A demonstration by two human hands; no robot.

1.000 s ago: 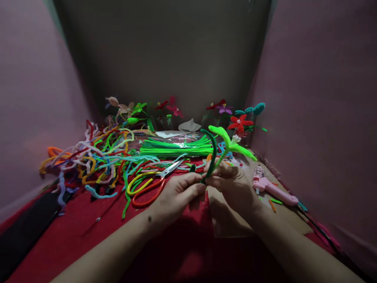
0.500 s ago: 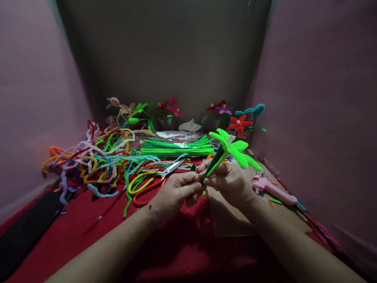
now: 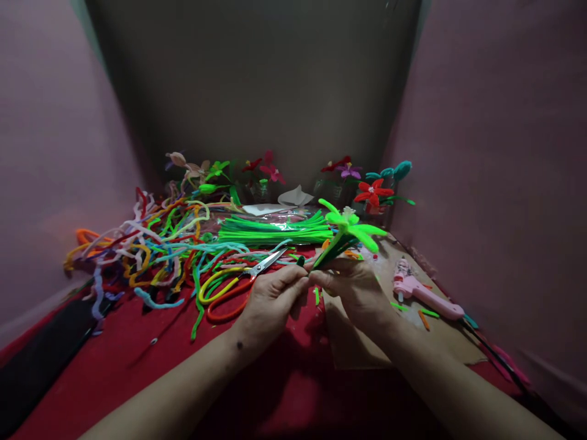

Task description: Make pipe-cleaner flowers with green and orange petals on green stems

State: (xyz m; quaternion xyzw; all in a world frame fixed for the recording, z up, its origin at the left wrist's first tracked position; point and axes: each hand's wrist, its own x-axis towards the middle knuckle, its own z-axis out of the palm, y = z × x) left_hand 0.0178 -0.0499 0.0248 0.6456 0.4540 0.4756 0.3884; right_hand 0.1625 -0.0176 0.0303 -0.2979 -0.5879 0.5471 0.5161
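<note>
Both my hands meet over the red cloth, pinched on the stem of a neon-green pipe-cleaner flower (image 3: 351, 224). Its petals spread above my fingers around a small white centre. My right hand (image 3: 355, 290) grips the stem, where a dark green pipe cleaner (image 3: 331, 252) runs alongside it. My left hand (image 3: 270, 299) pinches the lower end of that stem beside the right fingers. Orange-handled scissors (image 3: 238, 284) lie just left of my left hand.
A tangle of coloured pipe cleaners (image 3: 151, 244) covers the left of the table, with a neon-green bundle (image 3: 275, 231) behind it. Finished flowers (image 3: 373, 190) stand along the back wall. A pink glue gun (image 3: 424, 293) lies on brown card (image 3: 362, 342) at the right.
The dark green pipe cleaner, earlier arched high above my hands, now lies down along the stem. The flower has turned and dropped slightly toward my fingers.
</note>
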